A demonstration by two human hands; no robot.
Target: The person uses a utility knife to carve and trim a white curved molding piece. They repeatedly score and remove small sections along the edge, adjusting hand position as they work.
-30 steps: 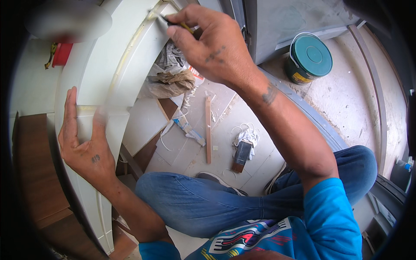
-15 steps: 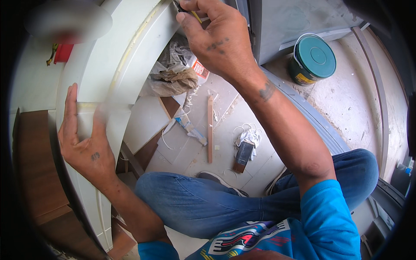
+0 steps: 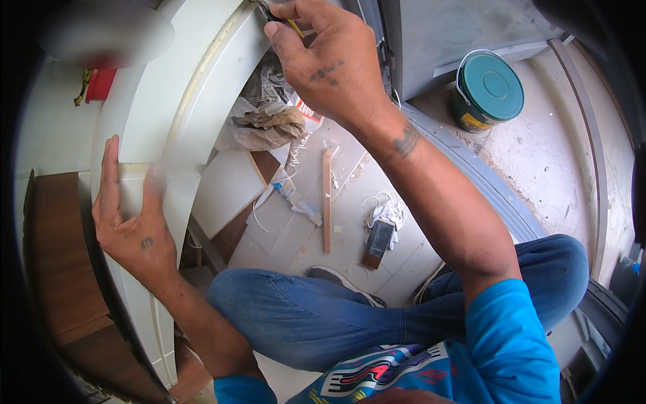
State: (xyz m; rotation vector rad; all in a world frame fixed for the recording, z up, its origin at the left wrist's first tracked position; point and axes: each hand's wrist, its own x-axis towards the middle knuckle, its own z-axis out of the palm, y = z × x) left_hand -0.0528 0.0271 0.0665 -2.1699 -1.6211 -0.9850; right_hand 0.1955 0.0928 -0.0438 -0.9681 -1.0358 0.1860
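A long white panel [image 3: 158, 87], with a yellowish strip [image 3: 214, 54] along a groove, curves down the left side of the view. My left hand [image 3: 138, 219] rests against its edge with fingers and thumb spread, holding nothing visible. Farther up, my right hand [image 3: 333, 64] is closed around a small tool with a black and yellow handle [image 3: 293, 27]. Its dark front end meets the strip near the top edge of the picture. The tool's exact kind cannot be made out, as my fingers cover most of it.
A dark bucket with a green lid [image 3: 494, 84] stands at far right. On the floor lie a wooden strip [image 3: 327, 202], a dark block [image 3: 380, 242] beside white cloth, and crumpled bags [image 3: 272, 124]. Brown boards [image 3: 57, 249] stand at left. My crossed legs occupy the near middle.
My right hand has shifted slightly left and nearer, carrying the tool along the strip. The left hand has stayed almost still, spread against the panel.
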